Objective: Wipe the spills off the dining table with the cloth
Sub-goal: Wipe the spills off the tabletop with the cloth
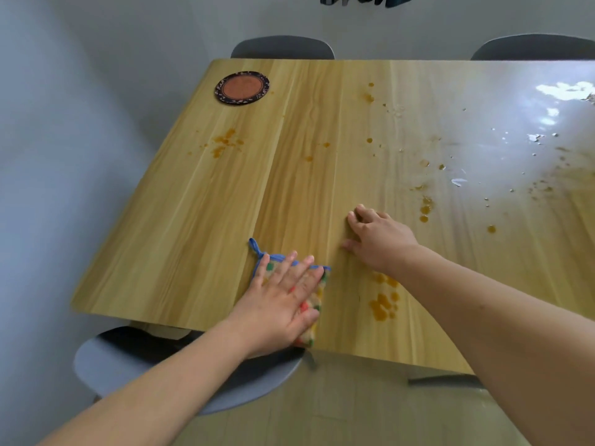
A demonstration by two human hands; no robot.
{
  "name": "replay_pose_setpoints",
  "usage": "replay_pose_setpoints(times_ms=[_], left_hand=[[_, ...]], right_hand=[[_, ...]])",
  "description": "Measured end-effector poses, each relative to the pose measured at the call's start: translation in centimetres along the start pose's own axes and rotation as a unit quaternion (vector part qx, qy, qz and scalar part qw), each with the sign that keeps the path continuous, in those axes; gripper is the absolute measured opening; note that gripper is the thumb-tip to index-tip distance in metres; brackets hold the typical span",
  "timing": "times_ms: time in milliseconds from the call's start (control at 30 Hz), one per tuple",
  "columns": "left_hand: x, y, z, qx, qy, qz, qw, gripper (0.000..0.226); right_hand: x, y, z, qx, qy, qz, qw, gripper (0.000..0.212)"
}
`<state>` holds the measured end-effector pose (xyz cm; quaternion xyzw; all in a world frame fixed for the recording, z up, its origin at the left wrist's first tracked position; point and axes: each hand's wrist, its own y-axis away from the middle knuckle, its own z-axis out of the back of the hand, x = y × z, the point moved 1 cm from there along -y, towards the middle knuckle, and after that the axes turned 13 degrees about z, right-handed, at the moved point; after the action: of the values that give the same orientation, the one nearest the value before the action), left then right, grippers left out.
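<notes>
My left hand [283,300] lies flat, fingers straight, pressing a multicoloured cloth [317,297] with blue trim and a blue loop onto the wooden dining table [193,220] near its front edge. My right hand [376,236] rests on the tabletop a little further in, fingers loosely bent, holding nothing. Orange spills dot the table: one patch [383,300] just right of the cloth, under my right forearm, another [425,209] right of my right hand, and one [225,141] at the far left. Small drops and pale wet marks [534,138] spread over the far right.
A round dark coaster [242,87] with an orange centre lies at the table's far left corner. Grey chairs stand behind the table [282,46] [534,46] and one [135,362] is tucked under the near edge below my left arm. A grey wall lies on the left.
</notes>
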<state>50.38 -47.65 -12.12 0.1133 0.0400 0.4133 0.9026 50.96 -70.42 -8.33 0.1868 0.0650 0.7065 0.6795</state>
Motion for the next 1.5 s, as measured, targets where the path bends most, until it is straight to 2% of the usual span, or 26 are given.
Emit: replay_pose_setpoints(times_ms=[167,333,467,633,833,900,1000,1100,1133,1233,1267,1333,1500], left_hand=[[0.9,-9.2,2.2,-0.007,0.032,0.109,0.993,0.067],[0.6,-11.7,2.4,-0.02,0.024,0.096,0.995,0.064],[-0.7,-7.0,1.3,-0.014,0.031,0.076,0.997,0.065],[-1.5,-2.0,1.0,-0.007,0.034,0.066,0.997,0.078],[-0.1,-4.8,1.9,-0.005,0.021,0.06,0.998,0.077],[0.4,-6.8,2.4,-0.009,0.026,0.073,0.997,0.072],[0.8,-10.6,3.6,-0.018,0.048,0.083,0.995,0.068],[1.5,-12.9,4.0,-0.02,0.053,0.073,0.996,0.066],[1.7,-13.3,4.0,-0.018,0.051,0.068,0.996,0.065],[2.1,-14.7,4.1,-0.022,0.051,0.058,0.997,0.062],[2.2,-15.2,4.2,-0.023,0.05,0.059,0.997,0.061],[2.6,-17.1,4.4,-0.028,0.046,0.066,0.996,0.061],[3.1,-21.7,5.7,-0.029,0.044,0.06,0.997,0.062]], right_hand=[[-0.3,-0.1,-1.0,-0.014,0.025,0.015,0.999,0.058],[-0.3,-0.3,-1.4,-0.015,0.041,0.015,0.999,0.057],[-0.1,-0.3,-1.1,0.009,0.048,0.018,0.999,0.058],[0.3,-0.5,0.4,0.044,0.081,0.02,0.996,0.058],[0.6,-1.2,1.4,0.057,0.127,0.029,0.99,0.059],[0.5,-1.5,1.6,0.073,0.139,0.037,0.987,0.054],[0.0,-2.6,3.0,0.076,0.159,0.063,0.982,0.033],[-0.4,-4.3,5.3,0.045,0.134,0.049,0.989,0.025],[-0.7,-4.9,5.8,0.036,0.116,0.039,0.992,0.035],[-2.0,-7.1,6.5,0.088,0.111,-0.012,0.99,0.107],[-2.4,-7.7,6.5,0.12,0.114,-0.025,0.986,0.122],[-3.2,-9.2,6.6,0.162,0.115,-0.044,0.979,0.136],[-3.4,-12.1,6.2,0.244,0.085,-0.083,0.962,0.141]])
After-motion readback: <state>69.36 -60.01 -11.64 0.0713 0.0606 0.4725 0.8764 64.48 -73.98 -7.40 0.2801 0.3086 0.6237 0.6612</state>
